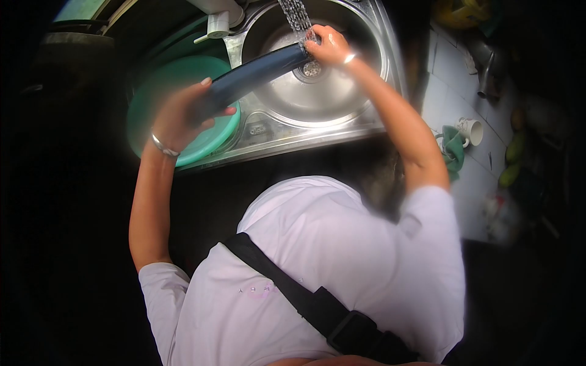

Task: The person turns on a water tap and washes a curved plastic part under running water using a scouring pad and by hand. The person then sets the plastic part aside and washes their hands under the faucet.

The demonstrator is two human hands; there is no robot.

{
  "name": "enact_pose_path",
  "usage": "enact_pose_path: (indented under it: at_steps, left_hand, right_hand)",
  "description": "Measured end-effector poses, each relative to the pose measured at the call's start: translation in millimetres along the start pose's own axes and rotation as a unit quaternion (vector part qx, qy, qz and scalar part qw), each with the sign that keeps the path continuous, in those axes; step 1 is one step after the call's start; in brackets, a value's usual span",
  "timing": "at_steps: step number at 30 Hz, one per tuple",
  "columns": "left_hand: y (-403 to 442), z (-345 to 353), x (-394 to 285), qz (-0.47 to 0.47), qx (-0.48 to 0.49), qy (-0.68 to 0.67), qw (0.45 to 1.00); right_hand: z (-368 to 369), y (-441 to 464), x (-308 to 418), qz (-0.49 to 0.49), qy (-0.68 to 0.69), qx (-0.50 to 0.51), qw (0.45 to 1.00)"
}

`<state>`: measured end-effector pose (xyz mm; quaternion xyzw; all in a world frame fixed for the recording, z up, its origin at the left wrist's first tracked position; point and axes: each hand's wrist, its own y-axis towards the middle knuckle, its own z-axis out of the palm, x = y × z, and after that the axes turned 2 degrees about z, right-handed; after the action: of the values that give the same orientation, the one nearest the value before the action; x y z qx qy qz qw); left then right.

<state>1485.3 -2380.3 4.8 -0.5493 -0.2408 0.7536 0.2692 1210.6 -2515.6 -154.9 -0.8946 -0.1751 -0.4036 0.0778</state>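
Observation:
A long dark blue object [256, 73], smooth and slightly curved, is held tilted across the sink, its right end higher. My left hand [186, 116] is wrapped round its lower left end, above a green basin. At the upper right end, my right hand [326, 46] has its fingers closed against the tip, under the falling water [296, 15]. Whether those fingers grip the object or something small is hidden by the splash. Below is the round steel sink [323, 100] with its drain [311, 70].
The green basin [210, 143] stands on the sink's left side. A white fixture [218, 24] is behind it. On the white tiled surface at the right are a white cup [471, 131], a green cloth [453, 149] and green produce [511, 165].

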Motion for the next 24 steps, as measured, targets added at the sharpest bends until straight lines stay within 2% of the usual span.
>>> enact_pose_path:
  at_steps: [4,6,11,19,24]
  left_hand:
    - [-0.2,-6.6,5.7,0.009,-0.001,0.037,0.999]
    - [-4.9,6.9,5.1,0.006,-0.018,0.049,0.999]
    - [-14.9,25.1,1.4,0.003,0.016,0.016,1.0]
    - [-22.5,59.0,-7.8,0.005,0.097,-0.06,0.993]
    - [-31.7,88.6,-12.7,0.026,0.123,0.02,0.992]
  right_hand:
    - [-7.8,-20.9,1.9,0.064,0.064,-0.095,0.991]
    - [-16.9,-36.3,0.6,0.076,0.057,-0.109,0.99]
    - [-30.8,-68.3,-8.5,0.109,0.091,-0.166,0.976]
    - [-50.3,-98.4,-3.5,0.116,0.1,-0.191,0.969]
    - [-50.3,-97.1,10.5,0.119,0.111,-0.195,0.967]
